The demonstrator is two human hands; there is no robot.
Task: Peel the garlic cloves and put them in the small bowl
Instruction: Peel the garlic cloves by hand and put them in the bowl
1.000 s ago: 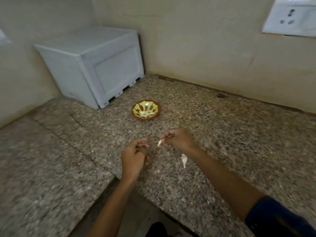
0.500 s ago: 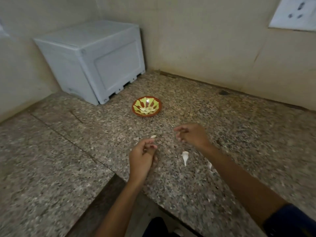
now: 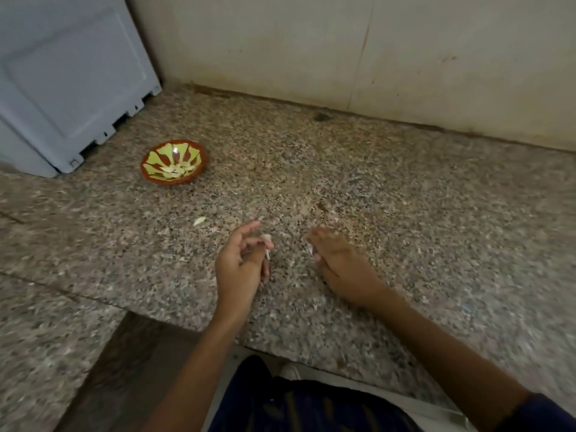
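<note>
Both hands have dropped to the counter (image 3: 405, 213), left hand (image 3: 241, 266) pinching a clove (image 3: 267, 244), right hand (image 3: 339, 260) blurred, grip unclear; bowl (image 3: 173, 162) holds several, more remain.

place: home kitchen | cues: speckled granite counter (image 3: 405, 213); plastered wall (image 3: 311, 42); small painted bowl (image 3: 173, 162) holding peeled garlic

speckled granite-like stone counter (image 3: 405, 213) with a dull polish, small bowl (image 3: 173, 162) glazed and glossy with a highlight caught inside, grey-blue box (image 3: 71, 88) seen as smooth matt plastic, wall (image 3: 311, 51) painted matt and faintly stained, papery pale garlic skin (image 3: 199, 221)
</note>
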